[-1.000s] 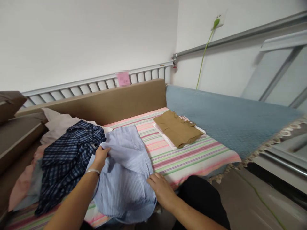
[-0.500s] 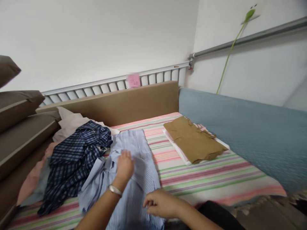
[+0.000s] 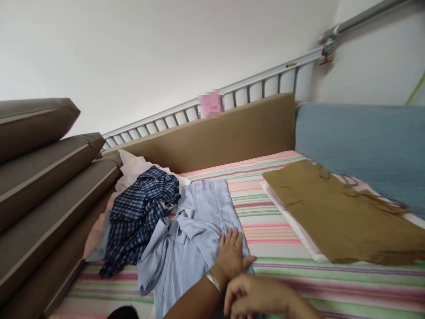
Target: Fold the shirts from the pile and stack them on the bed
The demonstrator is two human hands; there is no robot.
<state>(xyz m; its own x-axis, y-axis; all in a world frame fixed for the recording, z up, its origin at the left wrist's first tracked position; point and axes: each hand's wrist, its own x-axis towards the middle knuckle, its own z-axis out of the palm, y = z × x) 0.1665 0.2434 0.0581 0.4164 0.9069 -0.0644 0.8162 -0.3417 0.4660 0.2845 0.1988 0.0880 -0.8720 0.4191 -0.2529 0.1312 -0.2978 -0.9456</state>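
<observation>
A light blue striped shirt (image 3: 202,239) lies partly folded on the striped sheet, one sleeve and the collar toward the left. My left hand (image 3: 231,253), with a silver bangle (image 3: 213,282) on its wrist, rests flat on the shirt's right side, fingers spread. Just in front of it, at the bottom of the view, is my right hand (image 3: 257,294). Its fingers are curled in, and whatever is between them is hidden. To the shirt's left a crumpled dark blue plaid shirt (image 3: 141,212) lies on other garments.
Brown cushions (image 3: 49,195) are stacked at the left. A brown panel (image 3: 212,141) stands before the radiator (image 3: 255,91), and a blue padded side (image 3: 358,137) borders the right. Folded olive clothing (image 3: 335,212) lies on pale cloth over the striped sheet (image 3: 285,274).
My view has turned left. My left hand has moved from the shirt's middle to its right edge and now lies flat. My right hand stays curled, now close beside the left.
</observation>
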